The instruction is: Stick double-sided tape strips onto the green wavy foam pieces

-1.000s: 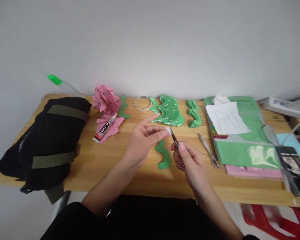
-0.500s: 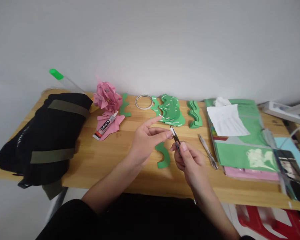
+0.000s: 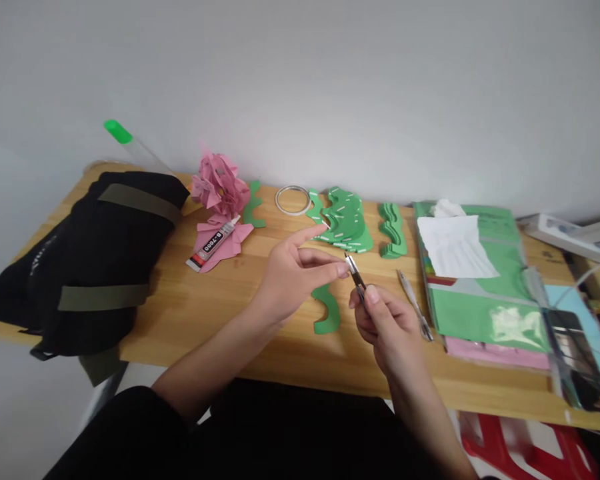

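A pale, wood-grained desk (image 3: pixel 190 310) stands against a plain grey wall (image 3: pixel 330 87), a red plastic object (image 3: pixel 495 437) below its right front edge. Over its middle, the left hand (image 3: pixel 293 272) has its grip pinched on a small white strip (image 3: pixel 351 262); the right hand (image 3: pixel 389 323) grips slim dark tweezers (image 3: pixel 359 279) tightly. A wavy green cutout (image 3: pixel 330 312) lies towards the front edge.

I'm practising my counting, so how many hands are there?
2: the left hand, its fingertips at a small white piece, and the right hand, holding a dark tool. No other hands are visible.
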The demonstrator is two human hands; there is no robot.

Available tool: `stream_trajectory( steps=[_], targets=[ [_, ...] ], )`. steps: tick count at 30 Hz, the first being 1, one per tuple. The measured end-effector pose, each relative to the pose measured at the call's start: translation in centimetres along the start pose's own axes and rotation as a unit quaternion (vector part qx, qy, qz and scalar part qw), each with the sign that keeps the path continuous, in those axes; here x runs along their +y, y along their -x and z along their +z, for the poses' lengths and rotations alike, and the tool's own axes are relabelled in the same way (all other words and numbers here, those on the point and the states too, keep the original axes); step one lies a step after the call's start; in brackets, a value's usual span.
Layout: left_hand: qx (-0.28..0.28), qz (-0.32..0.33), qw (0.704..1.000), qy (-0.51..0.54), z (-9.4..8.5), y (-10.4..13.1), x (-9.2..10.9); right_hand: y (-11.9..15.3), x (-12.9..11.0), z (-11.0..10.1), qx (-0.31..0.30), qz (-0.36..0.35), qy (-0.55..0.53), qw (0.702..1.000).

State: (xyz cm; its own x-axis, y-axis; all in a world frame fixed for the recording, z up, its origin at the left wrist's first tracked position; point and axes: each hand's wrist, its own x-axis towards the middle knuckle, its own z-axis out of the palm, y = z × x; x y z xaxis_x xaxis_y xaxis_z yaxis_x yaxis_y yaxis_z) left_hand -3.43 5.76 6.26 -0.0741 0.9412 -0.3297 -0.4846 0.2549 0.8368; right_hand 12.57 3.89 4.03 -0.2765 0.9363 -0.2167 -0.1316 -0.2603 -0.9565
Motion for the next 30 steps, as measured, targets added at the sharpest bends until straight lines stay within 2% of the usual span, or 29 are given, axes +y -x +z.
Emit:
stream_trajectory(
  steps=[11, 22, 27, 30],
  targets=[
    [-0.001, -0.024, 1.000, 0.011, 0.0, 0.1, 0.6, 0.0, 0.3, 0.1, 0.012, 0.003, 0.004, 1.000],
    [-0.056, -0.065, 0.996, 0.025, -1.0, -0.2, 0.5, 0.2, 0.2, 0.2, 0.003, 0.008, 0.025, 1.000],
    [-0.093, -0.047, 0.994, 0.019, -1.5, 0.1, 0.8, 0.3, 0.2, -0.1, 0.001, -0.001, 0.070, 0.998],
    [-0.077, 0.021, 0.997, -0.002, -2.1, 0.2, 0.8, 0.7, -0.2, -0.5, 0.005, -0.032, 0.156, 0.987]
  ],
)
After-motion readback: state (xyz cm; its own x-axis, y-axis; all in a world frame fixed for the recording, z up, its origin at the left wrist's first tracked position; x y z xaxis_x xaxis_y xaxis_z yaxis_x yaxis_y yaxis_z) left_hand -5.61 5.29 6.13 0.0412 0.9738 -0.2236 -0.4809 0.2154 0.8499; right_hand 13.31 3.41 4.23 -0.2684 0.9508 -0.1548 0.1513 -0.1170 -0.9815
